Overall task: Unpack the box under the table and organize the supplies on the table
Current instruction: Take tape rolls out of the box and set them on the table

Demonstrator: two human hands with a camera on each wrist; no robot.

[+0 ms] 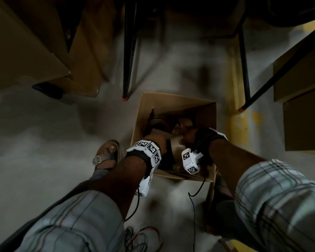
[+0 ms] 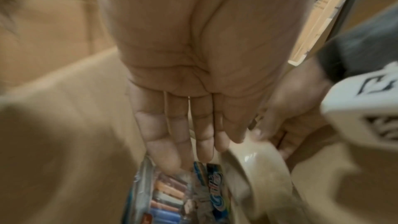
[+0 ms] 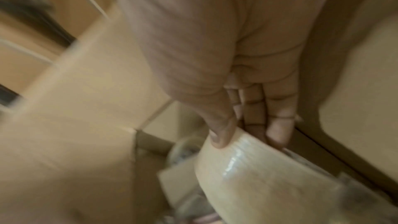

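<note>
A: How far along?

B: Barely begun. The box (image 1: 173, 113) sits on the floor, full (tape rolls, a marker pack (image 2: 172, 198)).

A: Hands?

B: Right hand (image 3: 247, 91) fingers pinch a tape roll (image 3: 258, 176) inside; left hand (image 2: 193, 74) fingers straight, holding nothing.

Brown box (image 1: 173, 103), beige tape roll (image 3: 258, 176) — plaid sleeves (image 1: 280, 202).

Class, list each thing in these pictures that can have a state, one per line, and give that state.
Cardboard box: open, on the floor, supplies inside.
Tape roll: inside the box, pinched at its rim.
Right hand: thumb and fingers pinching the tape roll.
Left hand: open, fingers straight, reaching into the box.
Crayon pack: sealed in its wrapper, lying in the box.
</note>
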